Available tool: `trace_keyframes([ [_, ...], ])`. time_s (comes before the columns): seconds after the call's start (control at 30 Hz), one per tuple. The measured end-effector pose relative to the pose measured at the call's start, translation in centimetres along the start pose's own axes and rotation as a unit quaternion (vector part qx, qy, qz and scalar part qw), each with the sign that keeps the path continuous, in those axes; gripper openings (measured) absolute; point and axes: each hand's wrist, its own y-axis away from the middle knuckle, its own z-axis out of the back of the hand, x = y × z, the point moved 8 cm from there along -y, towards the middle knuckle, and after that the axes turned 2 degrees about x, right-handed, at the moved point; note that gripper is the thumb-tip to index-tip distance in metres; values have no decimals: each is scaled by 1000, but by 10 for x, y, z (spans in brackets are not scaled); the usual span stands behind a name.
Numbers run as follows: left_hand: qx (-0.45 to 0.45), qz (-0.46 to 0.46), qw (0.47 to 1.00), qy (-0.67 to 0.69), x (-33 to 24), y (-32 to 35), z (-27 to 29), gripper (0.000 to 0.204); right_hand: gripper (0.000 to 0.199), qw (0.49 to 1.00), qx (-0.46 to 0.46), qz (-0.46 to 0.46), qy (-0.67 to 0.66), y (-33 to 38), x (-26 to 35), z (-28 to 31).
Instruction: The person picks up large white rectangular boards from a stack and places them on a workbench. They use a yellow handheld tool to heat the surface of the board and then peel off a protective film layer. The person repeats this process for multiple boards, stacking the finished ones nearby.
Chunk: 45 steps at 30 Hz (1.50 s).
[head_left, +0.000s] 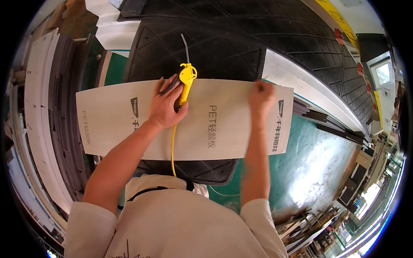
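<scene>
A yellow air blow gun [187,77] with a long bent metal nozzle is in my left hand [163,108], which is wrapped round its handle and black lever. The nozzle points away from me, past the far edge of a pale printed panel [232,133]. From the gun's lower end a yellow air hose [172,148] runs back over the panel toward my waist. My right hand [262,95] is curled over the panel's far right part, near its edge. It is blurred, and anything inside the fingers is hidden.
Beneath the panel is a black, ridged work surface [195,172] that shows on both sides of it. Stacked boards [41,116] stand at the left. White machine framing [297,84] runs along the right, above a shiny green floor [309,159]. Scrap strips [301,228] lie farther right.
</scene>
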Motion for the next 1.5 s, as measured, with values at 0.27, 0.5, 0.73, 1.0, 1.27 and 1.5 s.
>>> trace_keyframes([
  [0.27, -35, 316, 923, 219, 84, 69, 23, 48, 5, 979, 126, 158, -40, 46, 133, -85],
  [0.5, -199, 455, 604, 623, 237, 289, 187, 22, 21, 978, -33, -99, 181, -49, -80, 89],
  [0.73, -27, 592, 763, 259, 337, 395, 225, 41, 8, 996, 21, 74, 53, 61, 120, -75],
  [1.0, 52, 584, 693, 419, 348, 376, 179, 37, 5, 982, 130, 126, -60, 176, 330, -221],
  [1.27, -12, 543, 687, 483, 356, 357, 171, 64, 23, 984, -32, -66, 164, 35, 44, -19],
  [1.5, 3, 515, 694, 503, 370, 362, 162, 55, 28, 980, -20, -90, 176, 5, 18, -3],
])
